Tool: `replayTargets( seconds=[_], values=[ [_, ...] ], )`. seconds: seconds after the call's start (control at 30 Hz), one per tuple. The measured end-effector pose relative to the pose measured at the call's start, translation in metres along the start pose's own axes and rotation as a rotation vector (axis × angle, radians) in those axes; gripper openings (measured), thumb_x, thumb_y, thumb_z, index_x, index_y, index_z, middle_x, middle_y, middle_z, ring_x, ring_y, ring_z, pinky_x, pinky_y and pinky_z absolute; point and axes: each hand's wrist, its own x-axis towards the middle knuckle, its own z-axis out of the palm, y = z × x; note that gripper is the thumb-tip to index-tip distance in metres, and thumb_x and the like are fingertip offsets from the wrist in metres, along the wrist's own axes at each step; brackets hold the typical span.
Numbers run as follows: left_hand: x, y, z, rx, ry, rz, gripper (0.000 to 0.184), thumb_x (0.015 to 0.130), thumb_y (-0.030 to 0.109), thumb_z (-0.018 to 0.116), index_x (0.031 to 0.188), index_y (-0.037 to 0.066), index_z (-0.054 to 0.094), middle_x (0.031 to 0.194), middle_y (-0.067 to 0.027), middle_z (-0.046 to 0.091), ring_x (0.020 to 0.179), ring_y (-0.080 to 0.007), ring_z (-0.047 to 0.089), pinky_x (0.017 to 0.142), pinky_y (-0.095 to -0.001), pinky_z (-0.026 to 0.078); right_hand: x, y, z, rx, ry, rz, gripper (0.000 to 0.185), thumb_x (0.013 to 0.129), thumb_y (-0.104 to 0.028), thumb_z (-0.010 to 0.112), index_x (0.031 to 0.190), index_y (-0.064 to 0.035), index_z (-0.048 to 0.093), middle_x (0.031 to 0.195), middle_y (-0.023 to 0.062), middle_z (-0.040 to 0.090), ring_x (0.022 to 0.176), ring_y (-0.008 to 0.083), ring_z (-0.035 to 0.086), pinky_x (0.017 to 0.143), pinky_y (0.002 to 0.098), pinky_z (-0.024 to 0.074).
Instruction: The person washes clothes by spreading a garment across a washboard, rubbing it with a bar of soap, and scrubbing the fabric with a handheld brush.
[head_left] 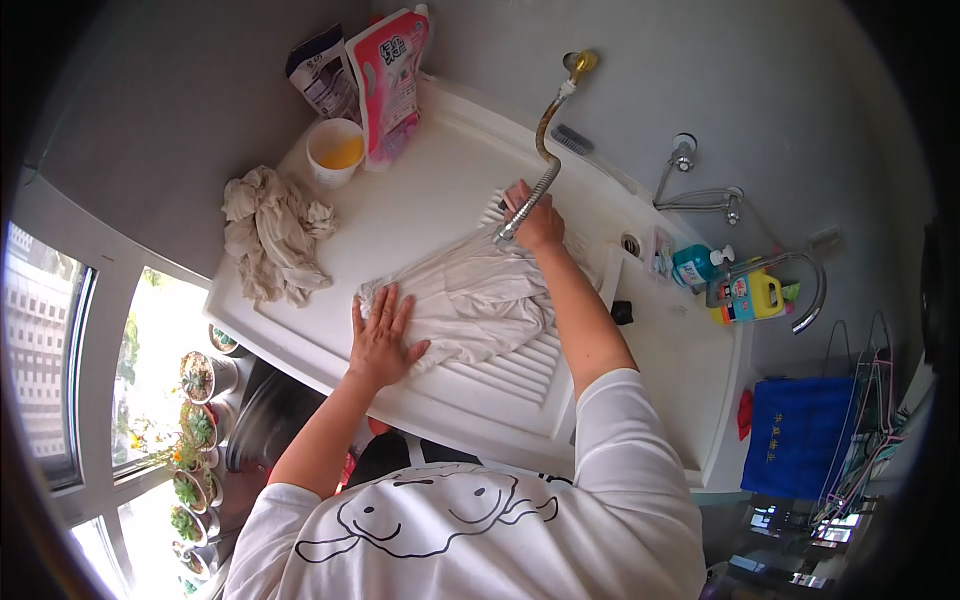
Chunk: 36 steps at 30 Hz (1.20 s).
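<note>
A wet off-white cloth garment lies spread over the ribbed washboard of a white laundry sink. My left hand presses flat on the garment's left end, fingers spread. At its upper right, my right hand is closed, with a small dark bit showing by the fingers; what it holds is mostly hidden. A flexible metal hose hangs from a brass wall tap and passes in front of the right hand, its end above the garment. No water is visible coming from it.
Another crumpled off-white cloth lies at the left, near a white tub with yellow contents and a pink detergent pouch. A grey brush rests on the back ledge. Bottles and a curved faucet stand right.
</note>
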Motion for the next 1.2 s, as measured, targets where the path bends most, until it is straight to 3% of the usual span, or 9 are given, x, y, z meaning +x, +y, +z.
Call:
replayTargets(
  seconds=[0.17, 0.23, 0.4, 0.6, 0.73, 0.83, 1.0, 1.07, 1.2],
  values=[
    [0.001, -0.001, -0.001, 0.014, -0.027, -0.003, 0.070, 0.075, 0.049, 0.048, 0.129, 0.009, 0.029, 0.137, -0.0127, 0.020, 0.128, -0.0261, 0.015, 0.101, -0.0509, 0.005, -0.080, -0.112, -0.010, 0.127, -0.292, -0.278, 0.060, 0.063, -0.021, 0.062, 0.118, -0.0205, 0.039, 0.098, 0.0185, 0.047, 0.090, 0.0366, 0.052, 0.070, 0.0433, 0.0447],
    [0.000, -0.005, -0.004, 0.039, -0.098, -0.044, 0.070, 0.074, 0.049, 0.050, 0.129, 0.011, 0.030, 0.137, -0.0123, 0.021, 0.127, -0.0264, 0.016, 0.100, -0.0508, 0.006, -0.077, -0.085, 0.011, 0.123, -0.178, -0.383, 0.059, 0.064, -0.021, 0.062, 0.118, -0.0223, 0.039, 0.098, 0.0194, 0.048, 0.089, 0.0367, 0.052, 0.070, 0.0430, 0.0447],
    [0.005, -0.027, -0.018, 0.023, -0.090, -0.086, 0.070, 0.073, 0.050, 0.052, 0.130, 0.017, 0.028, 0.138, -0.0101, 0.019, 0.128, -0.0263, 0.015, 0.101, -0.0504, 0.005, 0.016, 0.019, -0.028, -0.046, -0.007, 0.138, 0.047, 0.066, -0.020, 0.059, 0.111, -0.0215, 0.047, 0.089, 0.0153, 0.052, 0.079, 0.0295, 0.055, 0.066, 0.0411, 0.0471],
    [0.006, -0.031, -0.021, 0.073, -0.189, -0.069, 0.072, 0.073, 0.050, 0.051, 0.131, 0.015, 0.027, 0.139, -0.0130, 0.015, 0.129, -0.0285, 0.010, 0.100, -0.0509, 0.005, -0.065, -0.085, -0.003, 0.228, -0.168, -0.335, 0.041, 0.064, -0.019, 0.062, 0.100, -0.0248, 0.045, 0.095, 0.0181, 0.048, 0.081, 0.0336, 0.054, 0.064, 0.0430, 0.0458],
    [0.007, -0.032, -0.028, 0.051, -0.239, -0.097, 0.074, 0.071, 0.046, 0.055, 0.131, 0.014, 0.026, 0.139, -0.0131, 0.014, 0.129, -0.0290, 0.010, 0.100, -0.0508, 0.005, 0.001, -0.031, -0.003, 0.266, -0.058, -0.522, 0.035, 0.068, -0.025, 0.060, 0.100, -0.0198, 0.049, 0.093, 0.0172, 0.049, 0.080, 0.0319, 0.054, 0.067, 0.0423, 0.0461],
    [0.006, -0.032, -0.029, 0.081, -0.222, -0.087, 0.074, 0.071, 0.050, 0.054, 0.131, 0.016, 0.027, 0.139, -0.0124, 0.015, 0.129, -0.0280, 0.011, 0.100, -0.0519, 0.005, 0.050, 0.041, -0.016, 0.010, 0.090, 0.210, 0.023, 0.068, -0.022, 0.059, 0.089, -0.0157, 0.052, 0.088, 0.0126, 0.052, 0.075, 0.0279, 0.054, 0.063, 0.0404, 0.0472],
    [0.006, -0.033, -0.025, 0.091, -0.228, -0.085, 0.076, 0.071, 0.049, 0.055, 0.132, 0.016, 0.025, 0.139, -0.0124, 0.014, 0.129, -0.0289, 0.011, 0.099, -0.0529, 0.005, -0.039, -0.079, 0.008, 0.199, -0.048, -0.550, 0.032, 0.065, -0.024, 0.062, 0.092, -0.0181, 0.047, 0.078, 0.0098, 0.050, 0.073, 0.0291, 0.055, 0.062, 0.0416, 0.0450],
    [0.011, -0.035, -0.026, 0.100, -0.224, -0.084, 0.076, 0.071, 0.049, 0.055, 0.132, 0.016, 0.025, 0.139, -0.0124, 0.014, 0.128, -0.0290, 0.011, 0.099, -0.0533, 0.006, -0.049, -0.084, 0.015, 0.210, -0.071, -0.599, 0.031, 0.066, -0.023, 0.062, 0.093, -0.0190, 0.046, 0.079, 0.0089, 0.049, 0.075, 0.0288, 0.054, 0.065, 0.0435, 0.0443],
    [0.008, -0.032, -0.027, 0.064, -0.204, -0.072, 0.076, 0.071, 0.049, 0.055, 0.132, 0.016, 0.026, 0.139, -0.0125, 0.015, 0.128, -0.0294, 0.012, 0.098, -0.0544, 0.007, 0.038, 0.021, -0.009, 0.054, 0.049, 0.107, 0.033, 0.069, -0.027, 0.058, 0.099, -0.0167, 0.051, 0.091, 0.0158, 0.051, 0.080, 0.0303, 0.054, 0.066, 0.0407, 0.0462]
  ],
)
